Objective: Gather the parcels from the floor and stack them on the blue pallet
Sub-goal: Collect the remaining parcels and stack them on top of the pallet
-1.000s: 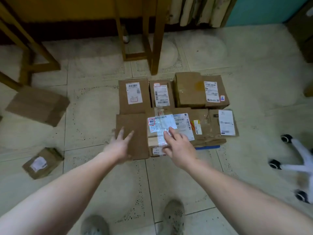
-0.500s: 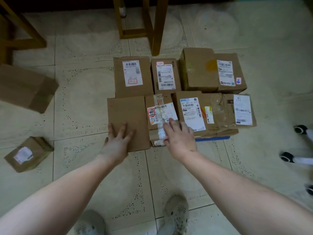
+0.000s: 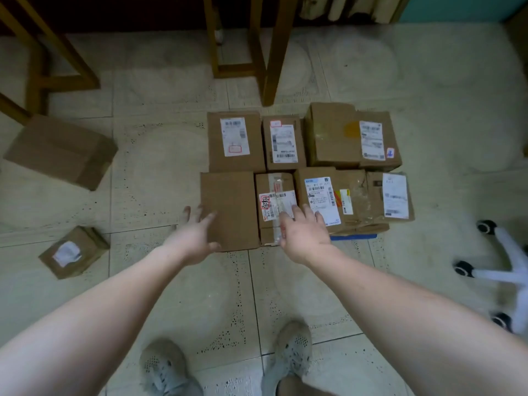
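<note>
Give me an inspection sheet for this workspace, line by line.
Surface: tiled floor, speckled.
Job's things: blue pallet nearly hidden under a layer of parcels, plain box at its near-left; large box and small box on the floor, left.
Clutter: nothing seen.
Grips: left hand open, fingers at the plain box's near-left corner; right hand open, fingers on the taped parcel.
Cables: nothing seen.
Surroundings: wooden furniture legs behind the pallet; white chair base on castors at right.
</note>
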{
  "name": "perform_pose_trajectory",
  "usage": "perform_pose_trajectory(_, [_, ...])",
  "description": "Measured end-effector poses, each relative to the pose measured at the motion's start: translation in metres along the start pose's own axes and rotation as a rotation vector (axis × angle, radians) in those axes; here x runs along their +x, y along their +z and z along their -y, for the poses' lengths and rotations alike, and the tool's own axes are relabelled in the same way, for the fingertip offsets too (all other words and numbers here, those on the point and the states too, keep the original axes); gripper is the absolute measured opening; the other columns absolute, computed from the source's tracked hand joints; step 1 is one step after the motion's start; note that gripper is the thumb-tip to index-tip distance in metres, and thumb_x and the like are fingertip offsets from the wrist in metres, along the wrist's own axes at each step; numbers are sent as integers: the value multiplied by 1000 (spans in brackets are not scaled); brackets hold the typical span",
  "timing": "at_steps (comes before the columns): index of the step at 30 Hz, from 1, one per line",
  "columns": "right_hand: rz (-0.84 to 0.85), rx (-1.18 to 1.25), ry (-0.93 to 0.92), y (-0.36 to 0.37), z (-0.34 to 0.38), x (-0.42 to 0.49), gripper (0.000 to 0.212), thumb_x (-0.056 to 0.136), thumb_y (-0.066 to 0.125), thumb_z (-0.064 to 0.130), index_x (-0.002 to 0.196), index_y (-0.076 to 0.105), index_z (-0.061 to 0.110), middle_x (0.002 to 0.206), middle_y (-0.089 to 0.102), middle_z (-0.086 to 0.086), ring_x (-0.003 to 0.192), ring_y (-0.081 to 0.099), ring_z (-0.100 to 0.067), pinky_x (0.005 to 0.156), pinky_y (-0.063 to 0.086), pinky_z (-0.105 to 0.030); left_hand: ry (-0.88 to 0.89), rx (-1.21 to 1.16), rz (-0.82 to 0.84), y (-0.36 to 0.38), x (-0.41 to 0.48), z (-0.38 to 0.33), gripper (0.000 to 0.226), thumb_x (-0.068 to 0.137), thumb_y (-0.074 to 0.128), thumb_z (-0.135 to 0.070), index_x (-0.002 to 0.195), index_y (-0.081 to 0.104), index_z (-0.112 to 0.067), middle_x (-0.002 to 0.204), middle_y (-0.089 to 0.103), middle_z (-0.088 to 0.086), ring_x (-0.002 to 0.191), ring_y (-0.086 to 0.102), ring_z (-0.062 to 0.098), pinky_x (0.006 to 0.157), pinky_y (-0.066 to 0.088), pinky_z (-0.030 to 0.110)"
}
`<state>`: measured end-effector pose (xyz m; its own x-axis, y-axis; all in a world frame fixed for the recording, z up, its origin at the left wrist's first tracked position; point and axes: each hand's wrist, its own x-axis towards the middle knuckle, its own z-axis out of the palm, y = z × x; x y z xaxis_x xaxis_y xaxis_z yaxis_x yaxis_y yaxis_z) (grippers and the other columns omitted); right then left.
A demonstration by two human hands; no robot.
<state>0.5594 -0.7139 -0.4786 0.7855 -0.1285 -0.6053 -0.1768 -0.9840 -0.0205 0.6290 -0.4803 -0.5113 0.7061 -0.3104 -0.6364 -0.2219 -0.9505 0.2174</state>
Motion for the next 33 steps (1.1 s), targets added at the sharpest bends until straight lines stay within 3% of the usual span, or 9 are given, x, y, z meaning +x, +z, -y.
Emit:
perform_pose_trajectory(8, [54, -69, -66, -124, 56, -95, 52, 92, 47, 45, 138, 38, 20, 146, 34, -10, 139, 20, -31, 113, 16, -48, -149, -146, -3, -104, -136, 52, 84, 83, 60, -53, 150, 14, -30, 159, 5, 5, 145, 2, 29, 116, 15, 45])
perform_pose_trajectory(16, [-69, -100, -227, -276, 211, -163, 53, 93, 46, 48, 138, 41, 20, 139, 44, -9, 129, 38, -30, 107, 30, -45, -347, -330, -148, -235, -295, 178, 82, 83, 61, -50, 149, 18, -29, 158, 11, 6, 145, 9, 29, 116, 15, 42])
perform_pose_trajectory(25, [-186, -135, -413, -347, 397, -212, 48, 89, 50, 51, 130, 50, 25, 122, 55, -3, 112, 51, -26, 92, 44, -40, -518, -478, -347, -318, -445, 327, 78, 84, 61, -47, 148, 24, -23, 156, 19, 11, 143, 18, 26, 115, 18, 34])
perform_pose_trajectory(33, [-142, -216, -576, -388, 497, -193, 45, 88, 50, 52, 126, 52, 28, 116, 56, 0, 106, 55, -25, 84, 46, -39, -647, -535, -429, -340, -495, 399, 73, 89, 57, -43, 149, 20, -24, 158, 14, 8, 144, 15, 28, 115, 19, 41])
